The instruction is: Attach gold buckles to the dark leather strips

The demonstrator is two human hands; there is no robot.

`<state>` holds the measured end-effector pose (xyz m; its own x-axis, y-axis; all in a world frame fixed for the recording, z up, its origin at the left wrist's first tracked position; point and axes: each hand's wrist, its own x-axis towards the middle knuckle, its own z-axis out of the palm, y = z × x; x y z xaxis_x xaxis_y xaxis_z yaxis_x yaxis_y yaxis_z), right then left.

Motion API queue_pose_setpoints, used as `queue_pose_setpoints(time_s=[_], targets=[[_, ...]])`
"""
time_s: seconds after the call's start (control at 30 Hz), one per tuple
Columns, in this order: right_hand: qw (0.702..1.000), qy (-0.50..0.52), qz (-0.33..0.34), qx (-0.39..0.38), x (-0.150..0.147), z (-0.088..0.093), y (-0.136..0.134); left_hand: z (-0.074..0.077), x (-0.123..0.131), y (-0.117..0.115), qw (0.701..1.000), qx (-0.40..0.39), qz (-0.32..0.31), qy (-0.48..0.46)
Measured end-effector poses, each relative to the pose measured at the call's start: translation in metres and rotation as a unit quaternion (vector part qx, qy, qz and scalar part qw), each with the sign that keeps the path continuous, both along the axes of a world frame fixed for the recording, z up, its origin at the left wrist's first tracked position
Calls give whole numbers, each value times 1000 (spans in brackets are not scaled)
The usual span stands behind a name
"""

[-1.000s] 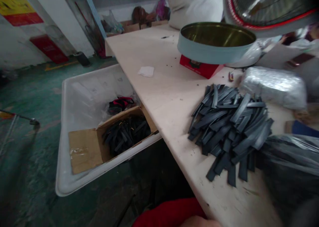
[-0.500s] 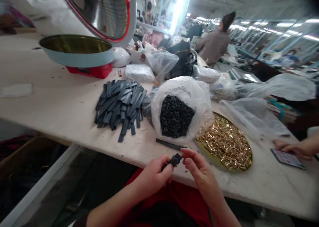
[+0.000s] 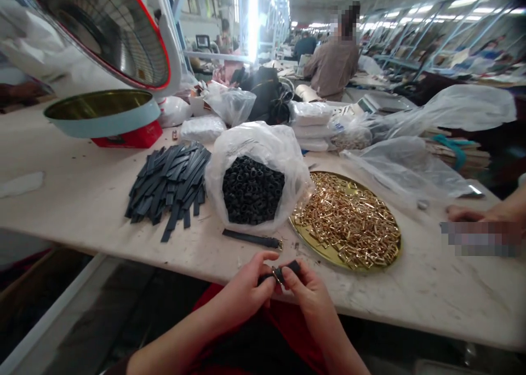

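Both my hands meet at the near edge of the pale table (image 3: 74, 199), pinching one small black strap piece (image 3: 287, 269) with a bit of gold metal on it. My left hand (image 3: 246, 293) grips its left end, my right hand (image 3: 306, 290) its right end. Just beyond them lies a single finished black strap (image 3: 250, 239). Behind that stand a clear bag of small black loops (image 3: 252, 188), a pile of flat black strips (image 3: 168, 180) to the left, and a gold tray of gold clips (image 3: 349, 221) to the right.
A pale blue tin (image 3: 102, 112) sits on a red box at the back left under a fan (image 3: 98, 29). Plastic bags (image 3: 411, 166) crowd the back right. Another person's hand (image 3: 468, 215) rests at the right edge; a person (image 3: 332, 62) stands far behind.
The view swung right from the floor bin to the table. My hands came into view holding the strap piece and have since pinched closer together on it.
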<state>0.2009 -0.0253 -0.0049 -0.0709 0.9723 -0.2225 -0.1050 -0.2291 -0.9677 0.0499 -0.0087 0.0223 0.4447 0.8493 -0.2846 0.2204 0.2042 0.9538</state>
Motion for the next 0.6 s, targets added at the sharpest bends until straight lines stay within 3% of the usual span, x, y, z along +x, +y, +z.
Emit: queue_pose_setpoints(time_s=[0.13,0.27,0.43,0.6], targets=[[999,17,-27,32,6,-4,-2,-10,4,7,999,4,28,46],[990,123,-26,-63,7,-12,-4,-16,2,6,994,35,60,86],[954,257,74,-133,-4,-16,-7,-10,-6,2,981,61,36,179],[923,312,126,-186,-11,-14,-8,-9,-14,-5,970,60,20,234]])
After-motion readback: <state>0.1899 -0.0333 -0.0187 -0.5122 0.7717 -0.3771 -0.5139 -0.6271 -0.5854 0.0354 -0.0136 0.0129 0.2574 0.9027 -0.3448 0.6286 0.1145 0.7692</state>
